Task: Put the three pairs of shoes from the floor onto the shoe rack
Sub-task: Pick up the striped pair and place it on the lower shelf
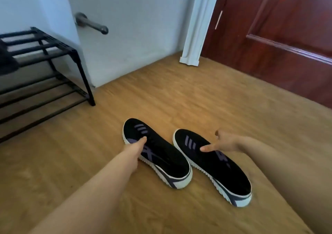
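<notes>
Two black sneakers with purple stripes and white soles lie side by side on the wooden floor, toes pointing away from me. My left hand rests against the outer side of the left sneaker, thumb on its upper. My right hand hovers over the right sneaker with fingers spread, one fingertip touching its upper. The black metal shoe rack stands at the far left against the wall. A dark item, cut off by the frame edge, sits on its top tier.
A white wall with a metal door stopper is behind the rack. A white door frame and a dark red wooden door stand at the far right. Wooden floor lies between the sneakers and the rack.
</notes>
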